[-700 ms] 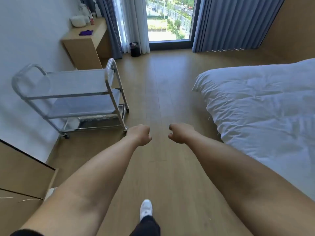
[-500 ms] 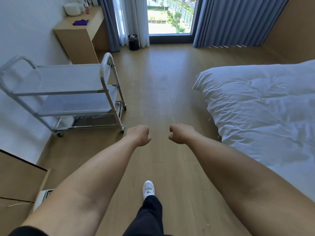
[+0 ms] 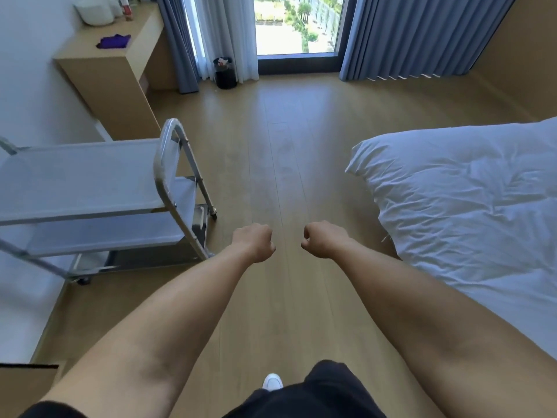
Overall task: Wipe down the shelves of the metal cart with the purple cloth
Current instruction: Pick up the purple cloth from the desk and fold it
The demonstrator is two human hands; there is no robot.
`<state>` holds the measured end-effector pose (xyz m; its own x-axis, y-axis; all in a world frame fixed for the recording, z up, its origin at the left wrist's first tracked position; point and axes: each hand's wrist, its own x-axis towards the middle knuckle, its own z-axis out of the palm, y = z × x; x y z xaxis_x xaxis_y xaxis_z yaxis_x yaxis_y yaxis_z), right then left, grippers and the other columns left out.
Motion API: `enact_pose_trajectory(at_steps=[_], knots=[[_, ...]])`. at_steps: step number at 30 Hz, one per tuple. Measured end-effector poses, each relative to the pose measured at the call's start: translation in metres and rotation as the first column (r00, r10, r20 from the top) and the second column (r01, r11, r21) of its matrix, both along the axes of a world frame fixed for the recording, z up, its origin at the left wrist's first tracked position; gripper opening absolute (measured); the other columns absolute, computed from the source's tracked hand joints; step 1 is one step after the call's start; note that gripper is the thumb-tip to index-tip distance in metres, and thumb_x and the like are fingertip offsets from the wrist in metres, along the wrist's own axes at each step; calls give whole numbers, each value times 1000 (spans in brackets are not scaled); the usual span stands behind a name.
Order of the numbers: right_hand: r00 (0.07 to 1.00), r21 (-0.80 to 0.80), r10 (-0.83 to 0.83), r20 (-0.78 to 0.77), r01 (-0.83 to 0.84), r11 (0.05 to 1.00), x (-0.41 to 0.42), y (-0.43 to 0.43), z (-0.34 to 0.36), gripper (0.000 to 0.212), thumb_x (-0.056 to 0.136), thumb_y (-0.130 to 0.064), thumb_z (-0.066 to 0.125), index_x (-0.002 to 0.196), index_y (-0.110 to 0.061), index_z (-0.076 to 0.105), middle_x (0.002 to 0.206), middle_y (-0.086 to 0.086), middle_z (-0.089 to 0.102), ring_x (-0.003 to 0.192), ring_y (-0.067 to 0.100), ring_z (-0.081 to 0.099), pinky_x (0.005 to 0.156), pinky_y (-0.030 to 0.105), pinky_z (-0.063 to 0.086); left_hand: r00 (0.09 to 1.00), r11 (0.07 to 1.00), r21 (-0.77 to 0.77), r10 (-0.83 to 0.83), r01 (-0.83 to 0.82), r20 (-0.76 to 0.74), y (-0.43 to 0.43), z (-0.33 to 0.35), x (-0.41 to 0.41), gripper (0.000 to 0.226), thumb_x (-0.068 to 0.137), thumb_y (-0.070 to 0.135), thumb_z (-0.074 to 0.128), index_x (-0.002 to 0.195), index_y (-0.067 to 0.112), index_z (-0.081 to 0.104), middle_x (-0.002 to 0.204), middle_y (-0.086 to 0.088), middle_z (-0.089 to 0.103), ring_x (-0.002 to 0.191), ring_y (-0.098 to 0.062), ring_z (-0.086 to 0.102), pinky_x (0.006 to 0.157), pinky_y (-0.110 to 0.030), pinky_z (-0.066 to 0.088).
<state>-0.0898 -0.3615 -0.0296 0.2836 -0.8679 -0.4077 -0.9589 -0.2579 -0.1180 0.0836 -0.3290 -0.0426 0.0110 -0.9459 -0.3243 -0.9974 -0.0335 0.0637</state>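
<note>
Neither grip holds anything: the left hand point(image 3: 254, 241) and the right hand point(image 3: 324, 239) are each curled into a loose, empty fist, knuckles forward, close together but not touching. Both bare forearms reach straight out ahead at about the same height over the wooden floor point(image 3: 286, 152), roughly parallel, with nothing near the fingers.

Compared with the earlier views, the fists keep the same pose while the room has slid toward the camera. The metal cart point(image 3: 99, 194) now sits closer and lower on the left, its near handle just beside the left forearm's line, and the worktop point(image 3: 111, 64) against the left wall looms larger. A white shoe point(image 3: 272, 382) shows low in the view under a dark trouser leg, which reads as a step forward.

The purple cloth point(image 3: 114, 41) lies crumpled on that worktop, beyond the cart and well apart from both hands, near a white bowl point(image 3: 93, 13). The cart's shelves look bare and untouched.

So the wiping has not begun; this appears to be the walk to fetch the cloth. The likely need is to pass the cart's end, reach the worktop and open a hand over the cloth. The bed point(image 3: 467, 200) on the right leaves a clear lane of floor.
</note>
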Motion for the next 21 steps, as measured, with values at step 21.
enact_pose_trajectory(at_steps=[21], knots=[[954,-98,104,282,-79,992,71,-402,-9,34,95,-37,47,125,-23,57,116,-1,65,106,21,59,80,33,48,980,968,-169,173,-188,-104,-364,6,56,25,90,37,49,102,21,64,102,0,67,93,-24,63,78,-33,51]])
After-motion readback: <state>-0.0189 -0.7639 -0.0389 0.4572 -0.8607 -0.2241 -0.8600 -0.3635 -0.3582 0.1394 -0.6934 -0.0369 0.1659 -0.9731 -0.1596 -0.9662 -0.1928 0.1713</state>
